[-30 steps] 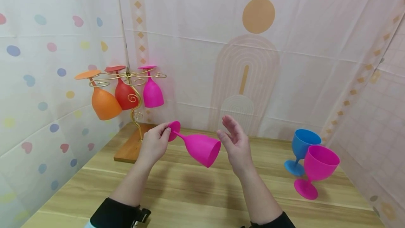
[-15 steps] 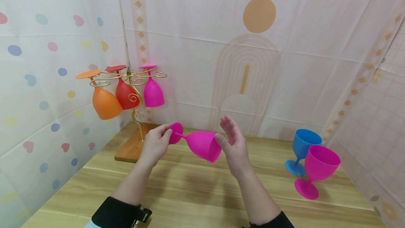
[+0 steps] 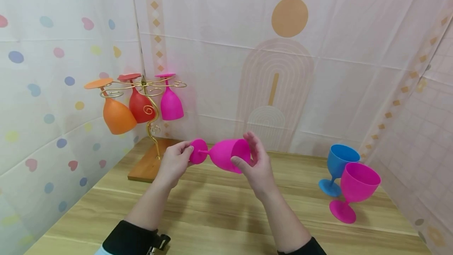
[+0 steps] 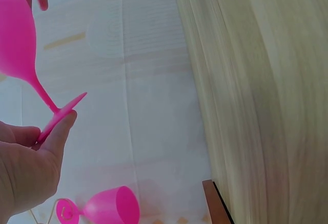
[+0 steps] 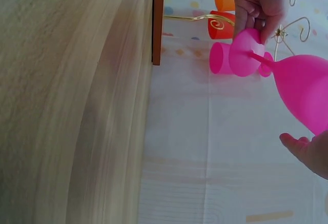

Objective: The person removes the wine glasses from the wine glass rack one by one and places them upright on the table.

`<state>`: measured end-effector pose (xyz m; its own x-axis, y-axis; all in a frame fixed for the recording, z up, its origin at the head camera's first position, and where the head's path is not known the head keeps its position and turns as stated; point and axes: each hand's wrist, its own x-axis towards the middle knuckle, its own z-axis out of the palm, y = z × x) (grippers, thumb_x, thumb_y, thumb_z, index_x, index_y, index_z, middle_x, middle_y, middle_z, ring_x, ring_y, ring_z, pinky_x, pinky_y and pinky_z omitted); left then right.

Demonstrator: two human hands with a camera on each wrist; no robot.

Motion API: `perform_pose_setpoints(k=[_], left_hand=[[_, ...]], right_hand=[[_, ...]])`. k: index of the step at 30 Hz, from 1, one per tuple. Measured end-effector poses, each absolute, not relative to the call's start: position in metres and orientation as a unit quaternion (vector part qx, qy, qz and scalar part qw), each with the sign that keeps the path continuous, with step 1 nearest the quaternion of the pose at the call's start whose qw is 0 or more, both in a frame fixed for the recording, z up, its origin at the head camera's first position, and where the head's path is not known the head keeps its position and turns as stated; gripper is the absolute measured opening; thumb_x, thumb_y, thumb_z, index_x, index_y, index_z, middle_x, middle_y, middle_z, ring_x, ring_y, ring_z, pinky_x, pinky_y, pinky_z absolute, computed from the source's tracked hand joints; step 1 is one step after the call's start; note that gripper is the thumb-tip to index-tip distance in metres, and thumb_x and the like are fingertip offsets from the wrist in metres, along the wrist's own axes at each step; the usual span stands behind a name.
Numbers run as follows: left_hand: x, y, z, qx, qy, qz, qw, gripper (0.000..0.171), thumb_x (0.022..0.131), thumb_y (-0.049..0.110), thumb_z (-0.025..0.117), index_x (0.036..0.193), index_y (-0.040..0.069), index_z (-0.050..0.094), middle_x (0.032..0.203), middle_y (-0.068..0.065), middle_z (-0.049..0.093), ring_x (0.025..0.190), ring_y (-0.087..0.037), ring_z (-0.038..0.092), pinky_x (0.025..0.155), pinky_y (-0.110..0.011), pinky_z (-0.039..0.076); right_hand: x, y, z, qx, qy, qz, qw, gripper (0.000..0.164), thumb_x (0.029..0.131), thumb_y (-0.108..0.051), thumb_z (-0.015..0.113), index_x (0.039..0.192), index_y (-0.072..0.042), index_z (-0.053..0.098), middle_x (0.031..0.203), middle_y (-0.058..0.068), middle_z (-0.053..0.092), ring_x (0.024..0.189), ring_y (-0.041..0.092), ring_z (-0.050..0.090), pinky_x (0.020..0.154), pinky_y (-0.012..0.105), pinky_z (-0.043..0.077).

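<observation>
A magenta goblet [image 3: 224, 154] is held in the air on its side, mouth toward the right. My left hand [image 3: 175, 162] pinches the edge of its round foot [image 3: 199, 151] between thumb and fingers; the left wrist view shows this pinch [image 4: 51, 134] closely. My right hand [image 3: 260, 168] is at the mouth end, thumb overlapping the bowl in the head view and fingers partly behind the rim. In the right wrist view its extended thumb [image 5: 294, 143] stands apart from the bowl [image 5: 305, 88].
A gold wire rack [image 3: 152, 121] on a wooden base [image 3: 145, 168] stands at left. Orange [image 3: 118, 115], red [image 3: 139, 105] and magenta [image 3: 171, 105] goblets hang upside down from it. On the table [image 3: 198, 219] at right, a blue goblet [image 3: 341, 160] and another magenta goblet [image 3: 359, 182] stand upright.
The held goblet's mouth end has swung upward and slightly right, its opening turning more toward the viewer. My right hand has moved left to the rim. The left hand keeps its pinch.
</observation>
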<state>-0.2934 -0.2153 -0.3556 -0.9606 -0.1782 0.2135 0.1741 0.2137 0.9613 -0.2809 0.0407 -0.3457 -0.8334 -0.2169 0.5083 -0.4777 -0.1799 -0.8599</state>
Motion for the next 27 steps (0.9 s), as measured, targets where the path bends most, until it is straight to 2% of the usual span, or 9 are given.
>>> perform_pose_setpoints(k=[7, 17, 27], left_hand=[[-0.2948, -0.2145, -0.3558, 0.005, -0.752, -0.646, 0.13, 0.036, 0.108, 0.014, 0.05, 0.136, -0.006, 0.059, 0.127, -0.026, 0.064, 0.107, -0.032, 0.069, 0.085, -0.036, 0.059], [-0.2946, -0.2134, -0.3565, 0.021, -0.748, -0.655, 0.108, 0.036, 0.108, 0.016, 0.05, 0.136, -0.004, 0.06, 0.127, -0.024, 0.064, 0.104, -0.028, 0.069, 0.082, -0.034, 0.06], [-0.2959, -0.2108, -0.3592, 0.026, -0.734, -0.673, 0.091, 0.036, 0.107, 0.017, 0.052, 0.135, -0.004, 0.061, 0.124, -0.023, 0.065, 0.096, -0.023, 0.069, 0.079, -0.03, 0.06]], right_hand=[[-0.2795, 0.0374, -0.3479, 0.252, -0.644, 0.719, 0.073, 0.092, 0.085, -0.024, 0.085, 0.159, -0.017, 0.031, 0.15, 0.0, 0.046, 0.132, 0.026, 0.049, 0.099, 0.038, 0.053], [-0.2765, 0.0329, -0.3481, 0.245, -0.648, 0.718, 0.069, 0.102, 0.079, -0.023, 0.09, 0.161, -0.023, 0.027, 0.149, 0.0, 0.047, 0.129, 0.027, 0.052, 0.096, 0.039, 0.055], [-0.2764, 0.0333, -0.3491, 0.246, -0.66, 0.705, 0.083, 0.108, 0.078, -0.022, 0.091, 0.162, -0.017, 0.025, 0.148, 0.0, 0.048, 0.129, 0.027, 0.052, 0.098, 0.039, 0.054]])
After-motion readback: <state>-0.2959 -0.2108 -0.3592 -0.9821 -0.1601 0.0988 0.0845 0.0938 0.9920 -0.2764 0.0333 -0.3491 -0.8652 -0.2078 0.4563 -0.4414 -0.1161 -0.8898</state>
